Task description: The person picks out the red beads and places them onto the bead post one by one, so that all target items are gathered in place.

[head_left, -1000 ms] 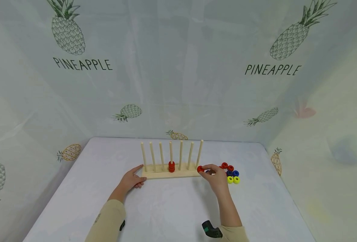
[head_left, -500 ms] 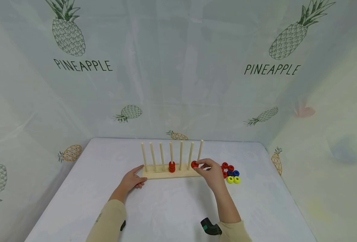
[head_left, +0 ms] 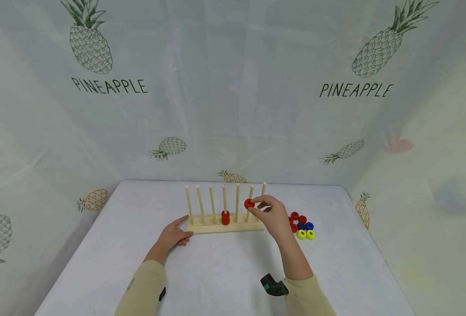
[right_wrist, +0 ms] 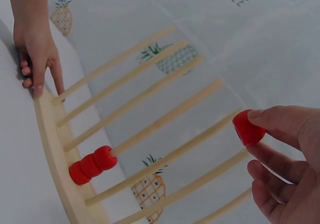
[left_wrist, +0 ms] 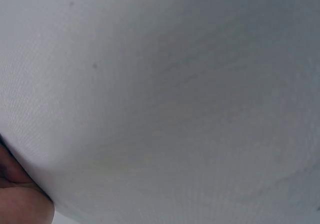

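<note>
A wooden peg rack [head_left: 225, 228] with several upright pegs stands on the table. Three red beads [right_wrist: 93, 165] are stacked at the foot of its middle peg. My left hand [head_left: 171, 234] holds the rack's left end between thumb and index finger. My right hand [head_left: 271, 215] pinches another red bead [head_left: 249, 203] between thumb and fingertips, raised in front of the pegs on the right. In the right wrist view this bead is near a peg's top; I cannot tell whether they touch. The left wrist view has only part of the left hand [left_wrist: 25, 204] at its lower corner.
Right of the rack lie loose beads: red ones [head_left: 294, 215], blue ones [head_left: 309, 226] and yellow ones [head_left: 302, 235]. The right forearm partly covers this group's left side. A pineapple-print cloth [head_left: 233, 109] hangs behind the white table [head_left: 217, 272].
My right hand has moved left and upward with the red bead, from beside the rack's right end to peg height. My left hand stays at the rack's left end.
</note>
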Available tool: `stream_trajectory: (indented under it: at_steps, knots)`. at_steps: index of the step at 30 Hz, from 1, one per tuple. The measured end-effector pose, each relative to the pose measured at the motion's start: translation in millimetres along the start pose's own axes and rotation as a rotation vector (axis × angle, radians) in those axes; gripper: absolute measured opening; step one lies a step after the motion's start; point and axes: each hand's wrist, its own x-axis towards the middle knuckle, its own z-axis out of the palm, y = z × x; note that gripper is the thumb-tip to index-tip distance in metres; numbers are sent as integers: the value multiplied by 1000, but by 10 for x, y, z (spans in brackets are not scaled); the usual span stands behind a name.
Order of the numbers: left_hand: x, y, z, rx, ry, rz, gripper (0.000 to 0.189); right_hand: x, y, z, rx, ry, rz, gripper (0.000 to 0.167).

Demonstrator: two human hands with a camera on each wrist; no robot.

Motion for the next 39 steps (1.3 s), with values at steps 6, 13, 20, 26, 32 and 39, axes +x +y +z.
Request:
stream_trajectory:
  at_steps: [6,13,20,26,32,39]
  knots:
    - [22,-35,-1,2,11,-2,75,50,-101,24,6,-5,-50,17]
    - [23,-19,8,1,13,-8,75,120,-197,56,8,-14,-93,17]
    - [60,-51,13,-29,4,-12,75,185,-274,111,32,2,-166,16]
    - [51,-76,2,-40,-2,5,75,225,-334,165,37,8,-201,18]
    - [36,-90,-9,-41,-18,16,77,256,-382,211,35,0,-216,18]
    - [42,-67,-4,-46,-2,11,76,325,-415,262,6,4,-271,16]
